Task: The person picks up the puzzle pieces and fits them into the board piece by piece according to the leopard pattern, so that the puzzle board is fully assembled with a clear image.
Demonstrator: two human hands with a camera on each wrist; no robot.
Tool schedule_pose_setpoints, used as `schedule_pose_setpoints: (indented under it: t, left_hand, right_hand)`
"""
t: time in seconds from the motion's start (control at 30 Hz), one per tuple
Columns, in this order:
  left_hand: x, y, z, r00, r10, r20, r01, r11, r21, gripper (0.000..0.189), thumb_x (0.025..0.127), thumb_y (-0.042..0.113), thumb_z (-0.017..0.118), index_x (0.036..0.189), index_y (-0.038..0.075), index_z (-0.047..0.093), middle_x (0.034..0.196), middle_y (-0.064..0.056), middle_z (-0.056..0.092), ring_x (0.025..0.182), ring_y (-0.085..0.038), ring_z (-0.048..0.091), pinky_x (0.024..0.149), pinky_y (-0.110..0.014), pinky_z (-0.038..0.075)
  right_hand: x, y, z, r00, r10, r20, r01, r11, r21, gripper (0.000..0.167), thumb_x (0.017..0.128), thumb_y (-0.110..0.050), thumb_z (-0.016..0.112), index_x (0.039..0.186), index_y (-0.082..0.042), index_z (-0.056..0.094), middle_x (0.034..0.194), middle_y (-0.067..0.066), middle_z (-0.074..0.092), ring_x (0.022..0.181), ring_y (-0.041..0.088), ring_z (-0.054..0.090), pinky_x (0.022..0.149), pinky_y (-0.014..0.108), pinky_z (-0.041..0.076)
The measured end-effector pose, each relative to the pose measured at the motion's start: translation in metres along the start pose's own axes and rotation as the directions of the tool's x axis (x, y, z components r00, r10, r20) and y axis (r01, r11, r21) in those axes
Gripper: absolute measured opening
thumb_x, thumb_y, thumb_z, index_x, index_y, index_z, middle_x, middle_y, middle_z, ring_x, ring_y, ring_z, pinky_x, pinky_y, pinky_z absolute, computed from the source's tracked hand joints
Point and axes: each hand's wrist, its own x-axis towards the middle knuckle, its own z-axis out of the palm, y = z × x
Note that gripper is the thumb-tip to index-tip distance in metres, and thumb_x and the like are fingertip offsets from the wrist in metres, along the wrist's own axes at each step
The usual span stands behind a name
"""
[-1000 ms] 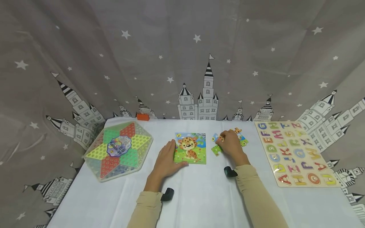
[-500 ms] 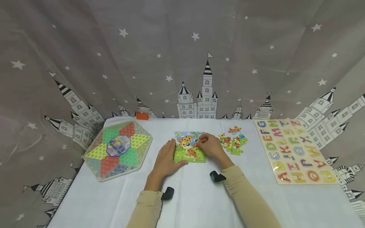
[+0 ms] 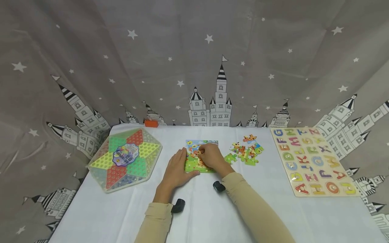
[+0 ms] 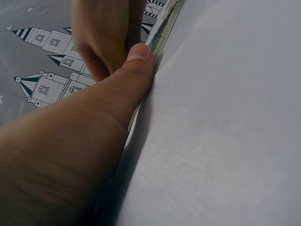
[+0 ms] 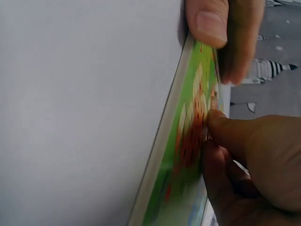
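Note:
A square puzzle board with a spotted cub picture lies flat on the white-covered table in the head view. My left hand rests against it, fingers stretched along the left edge and thumb at the near edge. Over the board, my right hand pinches a small jigsaw piece between thumb and fingers. The right wrist view shows the pinching thumb close to the picture surface; the right hand partly hides the board's right side. Several loose jigsaw pieces lie right of the board.
A hexagonal Chinese checkers box lies at the left, an alphabet peg board at the right. Near the back edge sits a small orange-red block. Behind the table hangs a grey castle-print curtain.
My right hand has moved left from the loose pieces to over the puzzle board, carrying a jigsaw piece. The left hand stays at the board's left edge.

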Motion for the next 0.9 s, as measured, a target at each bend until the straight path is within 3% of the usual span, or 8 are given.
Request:
schedule_pose_setpoints:
  t: [0.3, 0.47, 0.6, 0.77, 0.9]
  left_hand:
    - [0.000, -0.002, 0.001, 1.000, 0.005, 0.026, -0.006, 1.000, 0.009, 0.116, 0.084, 0.064, 0.073, 0.163, 0.003, 0.016, 0.169, -0.017, 0.023, 0.158, -0.034, 0.022, 0.130, -0.050, 0.020]
    - [0.000, -0.002, -0.001, 1.000, 0.010, 0.019, -0.011, 1.000, 0.017, 0.115, 0.084, 0.064, 0.073, 0.163, 0.003, 0.015, 0.170, -0.015, 0.022, 0.158, -0.033, 0.021, 0.131, -0.049, 0.020]
    - [0.000, -0.003, -0.001, 1.000, 0.011, 0.025, -0.012, 1.000, 0.017, 0.114, 0.085, 0.064, 0.072, 0.163, 0.002, 0.016, 0.170, -0.015, 0.021, 0.158, -0.033, 0.021, 0.130, -0.049, 0.020]
    - [0.001, -0.003, 0.001, 1.000, -0.002, 0.029, 0.001, 1.000, 0.027, 0.115, 0.085, 0.067, 0.071, 0.163, 0.003, 0.015, 0.170, -0.015, 0.021, 0.158, -0.033, 0.021, 0.130, -0.049, 0.020]
    - [0.001, -0.004, 0.003, 1.000, -0.014, 0.020, 0.013, 0.999, 0.033, 0.116, 0.083, 0.068, 0.071, 0.163, 0.004, 0.016, 0.170, -0.015, 0.022, 0.158, -0.033, 0.021, 0.130, -0.049, 0.019]
  right_hand:
    - [0.024, -0.014, 0.010, 1.000, 0.008, -0.007, -0.008, 1.000, -0.024, 0.026, 0.099, -0.020, 0.069, 0.119, -0.004, 0.075, 0.114, 0.011, 0.076, 0.113, 0.027, 0.070, 0.101, 0.040, 0.057]
    - [0.030, -0.015, 0.008, 1.000, -0.001, -0.022, 0.000, 0.999, -0.046, 0.026, 0.098, -0.023, 0.070, 0.116, -0.006, 0.077, 0.110, 0.009, 0.077, 0.109, 0.026, 0.071, 0.099, 0.038, 0.058]
    - [0.029, -0.012, 0.005, 1.000, 0.007, -0.008, -0.007, 1.000, 0.009, 0.028, 0.097, -0.023, 0.072, 0.118, -0.005, 0.075, 0.110, 0.008, 0.077, 0.107, 0.024, 0.071, 0.096, 0.038, 0.059]
    - [0.025, 0.007, -0.012, 1.000, 0.029, -0.008, -0.028, 0.994, 0.104, 0.033, 0.095, -0.023, 0.073, 0.124, -0.007, 0.072, 0.108, 0.006, 0.076, 0.100, 0.019, 0.070, 0.091, 0.035, 0.060]
    - [0.020, 0.047, -0.039, 0.992, 0.094, -0.085, -0.080, 0.984, 0.158, 0.035, 0.095, -0.025, 0.072, 0.125, -0.006, 0.071, 0.106, 0.008, 0.075, 0.097, 0.021, 0.069, 0.089, 0.038, 0.059]
